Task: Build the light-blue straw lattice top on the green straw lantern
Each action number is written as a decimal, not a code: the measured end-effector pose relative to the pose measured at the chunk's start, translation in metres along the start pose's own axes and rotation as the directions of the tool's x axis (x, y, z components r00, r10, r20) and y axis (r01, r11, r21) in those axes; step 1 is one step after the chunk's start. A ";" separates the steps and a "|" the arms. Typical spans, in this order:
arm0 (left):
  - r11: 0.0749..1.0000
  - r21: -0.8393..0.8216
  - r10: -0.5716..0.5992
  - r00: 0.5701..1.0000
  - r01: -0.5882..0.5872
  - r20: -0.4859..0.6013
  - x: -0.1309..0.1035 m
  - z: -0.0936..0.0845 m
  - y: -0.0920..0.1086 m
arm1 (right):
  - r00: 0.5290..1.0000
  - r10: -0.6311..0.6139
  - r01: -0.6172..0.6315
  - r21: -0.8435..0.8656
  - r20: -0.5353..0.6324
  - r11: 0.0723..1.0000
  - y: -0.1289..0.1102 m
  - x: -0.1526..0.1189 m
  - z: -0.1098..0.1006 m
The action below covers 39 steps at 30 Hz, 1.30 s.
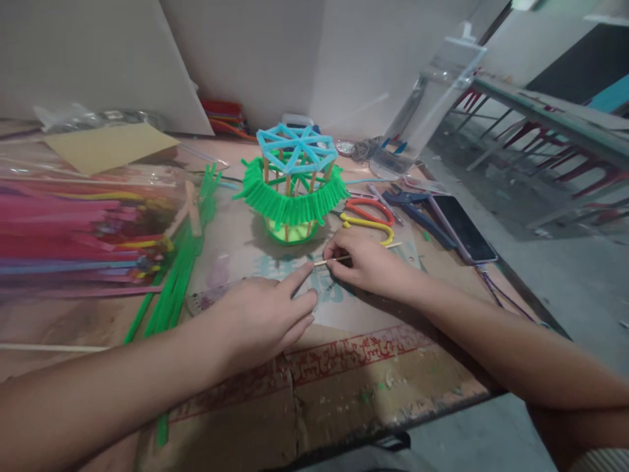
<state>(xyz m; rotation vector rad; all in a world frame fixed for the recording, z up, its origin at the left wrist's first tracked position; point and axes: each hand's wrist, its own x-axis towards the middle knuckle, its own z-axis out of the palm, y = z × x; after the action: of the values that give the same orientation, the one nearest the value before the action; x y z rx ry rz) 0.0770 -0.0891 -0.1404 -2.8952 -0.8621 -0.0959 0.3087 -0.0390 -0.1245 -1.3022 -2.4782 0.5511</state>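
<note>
A thin wooden stick [346,257] is pinched between the thumb and fingers of my right hand [366,262], its far end sticking out to the right. My left hand [268,308] has its index finger stretched to the stick's left tip, touching it or very close; the other fingers are loosely curled and apart. Just beyond both hands stands a small tower-like model [295,190]. It has a light blue spoked top, wooden posts, a fringed green ring and a green base, apparently of fuzzy pipe cleaners.
Green pipe cleaners [181,278] and bagged colored ones [83,229] lie left. Orange-handled [368,211] and yellow-handled scissors [373,226], blue pliers [425,213] and a phone [462,226] lie right. A clear plastic container [417,118] stands behind. Cardboard [354,387] covers the table's front edge.
</note>
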 end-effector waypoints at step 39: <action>0.950 -0.269 -0.240 0.927 0.162 -0.289 0.007 -0.040 -0.014 | 0.971 -0.202 0.192 -0.086 -0.129 0.978 -0.044 -0.017 -0.042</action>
<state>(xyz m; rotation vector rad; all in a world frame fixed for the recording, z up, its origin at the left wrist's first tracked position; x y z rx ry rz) 0.0740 -0.0793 -0.0984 -2.8678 -1.1499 -0.7151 0.3043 -0.0676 -0.0681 -1.0631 -2.4955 0.3151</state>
